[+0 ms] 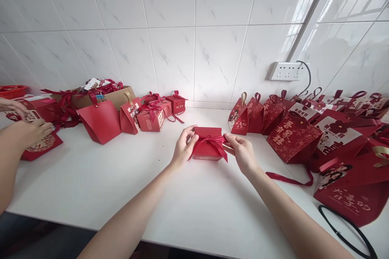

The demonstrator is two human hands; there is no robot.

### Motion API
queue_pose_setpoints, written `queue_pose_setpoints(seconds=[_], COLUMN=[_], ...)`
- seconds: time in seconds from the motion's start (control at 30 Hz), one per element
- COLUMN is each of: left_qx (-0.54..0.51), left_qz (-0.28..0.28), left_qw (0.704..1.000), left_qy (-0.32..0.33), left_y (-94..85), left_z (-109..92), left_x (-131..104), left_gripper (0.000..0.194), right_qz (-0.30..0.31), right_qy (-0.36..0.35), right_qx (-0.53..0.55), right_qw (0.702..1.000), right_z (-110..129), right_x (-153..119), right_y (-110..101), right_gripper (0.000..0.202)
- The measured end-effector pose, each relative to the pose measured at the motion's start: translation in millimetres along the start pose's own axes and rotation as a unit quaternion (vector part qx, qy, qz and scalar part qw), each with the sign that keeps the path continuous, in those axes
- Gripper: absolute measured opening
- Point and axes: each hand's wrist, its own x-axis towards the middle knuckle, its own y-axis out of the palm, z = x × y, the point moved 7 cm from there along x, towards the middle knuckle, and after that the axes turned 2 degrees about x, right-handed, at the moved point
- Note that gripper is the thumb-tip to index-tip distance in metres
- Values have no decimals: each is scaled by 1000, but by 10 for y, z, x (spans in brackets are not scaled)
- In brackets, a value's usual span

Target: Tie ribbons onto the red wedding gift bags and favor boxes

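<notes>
Being gripped at its left end by the left hand (183, 147), a small red cardboard box (207, 131) is located at the white table (170, 202), between both hands; whether ribbon is also caught there cannot be told. The glossy crimson ribbon bow (214, 141) is pinched at its right side by the right hand (243, 151). Loops are best drawn gently and evenly, with the knot centred and cardboard uncrushed
</notes>
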Motion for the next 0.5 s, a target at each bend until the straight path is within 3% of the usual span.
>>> queue_pose_setpoints(seconds=[0.17,0.33,0.5], left_qx=[-64,-68,-72], left_qz=[5,9,74], left_qw=[998,997,992], left_qy=[-14,-35,-70], left_y=[28,65,124], left_z=[6,31,45], left_x=[-8,-44,-61], left_gripper=[35,63,74], right_qz=[-24,-17,-16], right_qy=[-11,-8,-12], right_qx=[-29,-34,-40], right_qw=[999,999,999], right_z=[54,55,73], right_x=[-8,-9,-9], right_y=[-27,-20,-28], right_gripper=[41,41,39])
